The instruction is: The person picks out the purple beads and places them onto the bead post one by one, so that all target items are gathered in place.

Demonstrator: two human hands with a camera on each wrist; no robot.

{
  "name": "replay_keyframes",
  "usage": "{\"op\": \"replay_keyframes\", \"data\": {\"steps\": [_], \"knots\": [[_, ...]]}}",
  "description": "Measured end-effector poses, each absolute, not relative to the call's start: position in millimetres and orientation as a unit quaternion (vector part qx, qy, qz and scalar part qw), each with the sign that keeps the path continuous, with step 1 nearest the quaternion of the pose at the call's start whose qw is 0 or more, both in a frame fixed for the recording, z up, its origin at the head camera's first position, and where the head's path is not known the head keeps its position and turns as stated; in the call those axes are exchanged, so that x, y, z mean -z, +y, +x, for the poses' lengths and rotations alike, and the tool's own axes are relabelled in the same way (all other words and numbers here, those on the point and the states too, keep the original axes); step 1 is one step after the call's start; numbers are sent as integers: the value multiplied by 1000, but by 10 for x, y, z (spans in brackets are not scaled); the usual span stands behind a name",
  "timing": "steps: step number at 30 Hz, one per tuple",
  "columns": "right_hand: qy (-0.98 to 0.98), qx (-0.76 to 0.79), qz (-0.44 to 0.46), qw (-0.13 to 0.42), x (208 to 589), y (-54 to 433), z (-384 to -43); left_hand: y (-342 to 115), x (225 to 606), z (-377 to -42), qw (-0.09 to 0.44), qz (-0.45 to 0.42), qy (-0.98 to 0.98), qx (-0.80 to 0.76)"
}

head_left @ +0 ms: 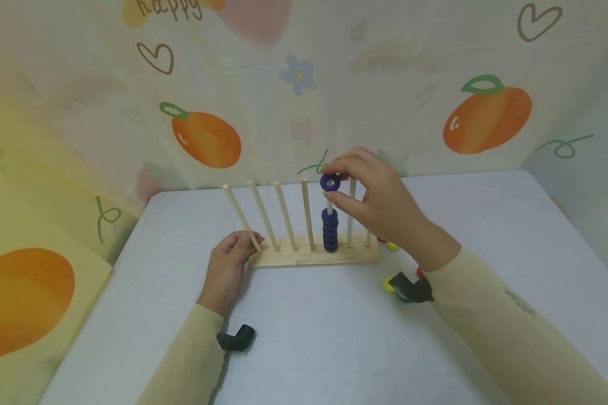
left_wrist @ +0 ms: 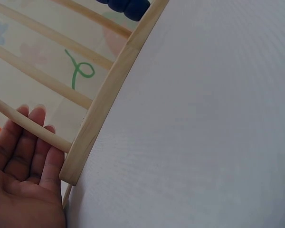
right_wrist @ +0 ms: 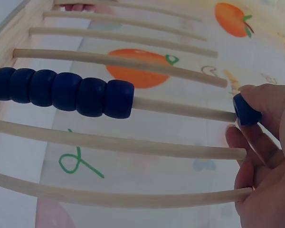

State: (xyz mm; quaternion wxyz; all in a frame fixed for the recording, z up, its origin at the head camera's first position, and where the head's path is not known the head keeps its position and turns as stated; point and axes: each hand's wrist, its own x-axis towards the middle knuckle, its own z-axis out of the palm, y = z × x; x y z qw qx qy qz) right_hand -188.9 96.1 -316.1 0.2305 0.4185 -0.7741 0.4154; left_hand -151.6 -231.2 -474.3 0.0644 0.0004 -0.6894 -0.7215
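A wooden peg rack [head_left: 314, 259] with a row of upright pegs stands on the table. My right hand [head_left: 380, 191] pinches a dark blue ring bead [right_wrist: 247, 109] between thumb and fingertips. The bead is at the tip of one peg [right_wrist: 185, 107]; whether the tip has entered its hole I cannot tell. Lower on that same peg sits a stack of several dark blue beads [head_left: 330, 233]. At the rack's left end, my left hand [head_left: 229, 264] holds the leftmost peg [left_wrist: 38, 129] low down, its fingers behind the peg in the left wrist view.
Yellow beads [head_left: 389, 285] and a red bead [head_left: 420, 272] lie on the white table [head_left: 304, 337] right of the rack, partly hidden by my right arm. A patterned cloth [head_left: 375, 101] hangs behind the table.
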Motion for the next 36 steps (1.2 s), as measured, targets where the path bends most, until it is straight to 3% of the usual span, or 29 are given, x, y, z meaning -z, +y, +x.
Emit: {"op": "replay_keyframes", "data": {"steps": [7, 36], "knots": [[-771, -423, 414, 233, 3160, 931, -1927, -2301, 4722, -1513, 66, -3, -684, 726], [-822, -435, 332, 159, 3118, 893, -1912, -2304, 4739, -1510, 66, -8, -692, 719]]}}
